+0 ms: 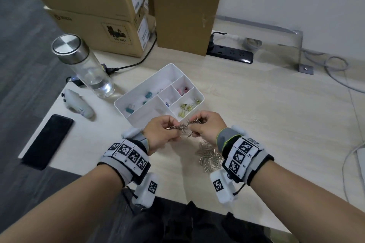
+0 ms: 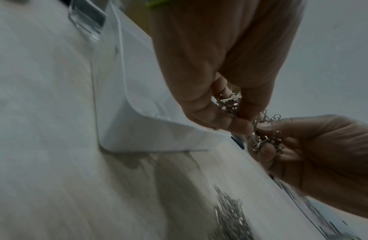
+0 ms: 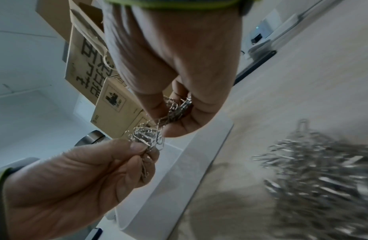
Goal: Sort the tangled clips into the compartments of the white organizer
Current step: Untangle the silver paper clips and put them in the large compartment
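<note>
— Clips [image 1: 186, 126], that silver knot of them: where was it, and how were you holding it?

— Above the table's near edge, just in front of the white organizer [image 1: 126, 98]. My left hand [image 1: 161, 134] pinched one end with curled fingers; my right hand [image 1: 207, 124] pinched the other the same way.

— How did you expect it to handle?

— Light, I judged, but springy and snaggy: thin stiff wire loops hooked through each other. Best taken by a single outer loop, pulled gently.

— And around it?

— Teal binder clips [image 1: 130, 109] lay in the long left compartment, yellow ones [image 1: 185, 108] at the right. A loose silver heap [image 1: 210, 156] lay on the pale wood table [image 1: 276, 114].
</note>
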Action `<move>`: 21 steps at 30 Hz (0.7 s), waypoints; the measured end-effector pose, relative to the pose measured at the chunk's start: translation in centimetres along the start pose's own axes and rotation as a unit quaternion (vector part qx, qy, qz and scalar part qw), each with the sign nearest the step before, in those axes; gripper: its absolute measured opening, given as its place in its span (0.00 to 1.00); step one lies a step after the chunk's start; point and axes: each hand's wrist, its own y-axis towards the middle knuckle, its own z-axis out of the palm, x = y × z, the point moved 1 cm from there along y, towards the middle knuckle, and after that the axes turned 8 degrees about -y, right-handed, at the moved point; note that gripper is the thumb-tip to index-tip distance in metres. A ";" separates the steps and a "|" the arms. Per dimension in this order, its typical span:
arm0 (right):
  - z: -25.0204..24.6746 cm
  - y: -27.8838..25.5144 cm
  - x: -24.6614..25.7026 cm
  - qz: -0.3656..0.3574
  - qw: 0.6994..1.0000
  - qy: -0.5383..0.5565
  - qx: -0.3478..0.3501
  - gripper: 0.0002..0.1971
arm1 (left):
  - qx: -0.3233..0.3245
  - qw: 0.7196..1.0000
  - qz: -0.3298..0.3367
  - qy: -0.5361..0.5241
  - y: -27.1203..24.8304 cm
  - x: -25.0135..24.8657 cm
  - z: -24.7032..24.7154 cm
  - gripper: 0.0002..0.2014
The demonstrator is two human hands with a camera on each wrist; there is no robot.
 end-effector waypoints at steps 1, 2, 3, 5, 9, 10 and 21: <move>0.8 0.3 0.8 -0.007 1.000 0.000 0.005 0.11 | -0.010 1.000 0.005 -0.004 0.0 -0.3 -1.0 0.12; 1.7 0.7 1.7 -0.018 1.000 0.002 0.009 0.13 | -0.018 1.000 0.011 -0.015 0.1 -0.7 -2.0 0.12; 2.5 0.9 2.6 -0.027 1.000 -0.002 0.013 0.13 | -0.026 0.999 0.015 -0.023 0.2 -1.1 -3.1 0.12; 4.1 1.5 4.2 -0.042 0.999 -0.019 0.021 0.14 | -0.037 0.999 0.024 -0.024 0.3 -2.0 -4.9 0.12; 6.7 3.0 5.3 -0.044 0.995 -0.085 0.027 0.12 | -0.096 0.989 0.059 0.093 0.9 -2.6 -7.3 0.12; 7.1 3.3 5.3 -0.046 0.992 -0.113 0.033 0.11 | -0.101 0.980 0.075 0.153 1.0 -2.6 -7.5 0.12; 6.1 4.5 3.9 -0.041 0.993 -0.106 0.014 0.15 | -0.090 0.951 0.149 0.257 1.8 -2.8 -7.6 0.05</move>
